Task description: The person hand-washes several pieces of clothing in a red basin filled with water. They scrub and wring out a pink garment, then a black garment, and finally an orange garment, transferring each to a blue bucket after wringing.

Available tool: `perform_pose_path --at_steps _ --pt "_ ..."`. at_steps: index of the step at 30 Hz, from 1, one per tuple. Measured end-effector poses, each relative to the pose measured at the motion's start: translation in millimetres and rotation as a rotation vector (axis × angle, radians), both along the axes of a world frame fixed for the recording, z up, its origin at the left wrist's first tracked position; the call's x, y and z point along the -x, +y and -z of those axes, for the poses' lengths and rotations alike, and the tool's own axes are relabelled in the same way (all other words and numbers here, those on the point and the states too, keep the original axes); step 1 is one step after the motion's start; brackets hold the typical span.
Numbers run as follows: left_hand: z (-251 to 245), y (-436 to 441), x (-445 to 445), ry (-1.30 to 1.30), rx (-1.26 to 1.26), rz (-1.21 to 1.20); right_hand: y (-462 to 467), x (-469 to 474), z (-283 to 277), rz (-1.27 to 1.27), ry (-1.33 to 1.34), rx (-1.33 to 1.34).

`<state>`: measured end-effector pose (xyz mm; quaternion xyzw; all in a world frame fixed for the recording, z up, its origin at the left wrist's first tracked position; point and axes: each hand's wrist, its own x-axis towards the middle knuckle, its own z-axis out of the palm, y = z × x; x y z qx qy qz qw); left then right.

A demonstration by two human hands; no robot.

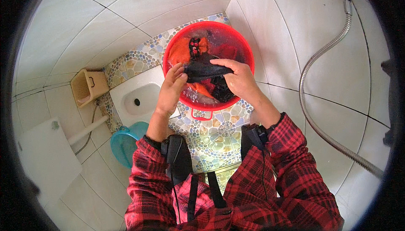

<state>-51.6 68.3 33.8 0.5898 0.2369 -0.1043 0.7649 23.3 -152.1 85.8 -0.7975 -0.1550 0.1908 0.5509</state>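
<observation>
A black piece of cloth (205,71) stretches between my hands over a red plastic basin (250,49) of water. My right hand (239,76) grips its right end, with the thumb side along the top. At the other end, the fingers of my left hand (171,87) meet the edge of the cloth; whether they pinch it is unclear. Soaking in the basin are an orange garment (180,52) with a black and red patch (195,48), a dark red cloth (227,51) and another black cloth (223,90). Bubbles float on the water.
A white squat toilet (126,87) lies left of the basin, with a teal plastic bucket (123,145) below it. A beige bin (91,85) is by the left wall near a white cistern (49,158). Along the right wall hangs a metal shower hose (303,88). Pebble-patterned tiles (208,139) cover the floor.
</observation>
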Motion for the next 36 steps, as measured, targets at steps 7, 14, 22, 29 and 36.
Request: perform_pose_path --at_steps 7,14,22,29,36 --pt "6.1 -14.5 7.3 -0.238 -0.344 0.340 3.0 -8.8 -86.7 -0.086 0.046 -0.184" --pt "-6.1 -32.1 -27.1 -0.359 -0.177 0.287 -21.0 -16.3 -118.8 -0.046 0.202 -0.452" --pt "-80.0 -19.7 -38.1 -0.221 -0.324 0.084 -67.0 -26.1 -56.2 -0.072 0.181 0.161" --pt "-118.0 -30.9 -41.7 -0.250 -0.051 0.029 -61.7 -6.4 -56.4 -0.164 0.297 -0.007" --pt "-145.0 -50.6 -44.3 -0.299 0.548 -0.185 -37.0 -3.2 -51.2 -0.062 0.467 -0.578"
